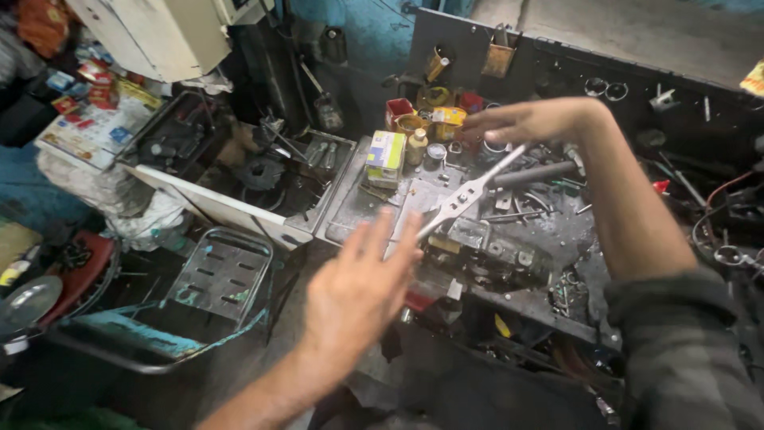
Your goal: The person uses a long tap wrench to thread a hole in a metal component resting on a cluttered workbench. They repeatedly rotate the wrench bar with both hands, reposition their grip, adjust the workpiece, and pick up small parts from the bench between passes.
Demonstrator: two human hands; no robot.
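My right hand (525, 121) reaches far over a cluttered metal workbench (374, 209) and grips the upper end of a long flat silver spanner (469, 191). The spanner slants down to the left, its lower end resting near a dark metal block assembly (493, 253). My left hand (358, 291) hovers open in front of the bench, fingers spread and blurred, just short of the spanner's lower tip and holding nothing.
A yellow-green box (386, 155), small bottle (416, 146) and coloured tins (434, 111) stand at the bench's back. Loose tools and bolts litter its right side. A tray of dark parts (263, 171) lies to the left, a perforated metal stool (223, 271) below it.
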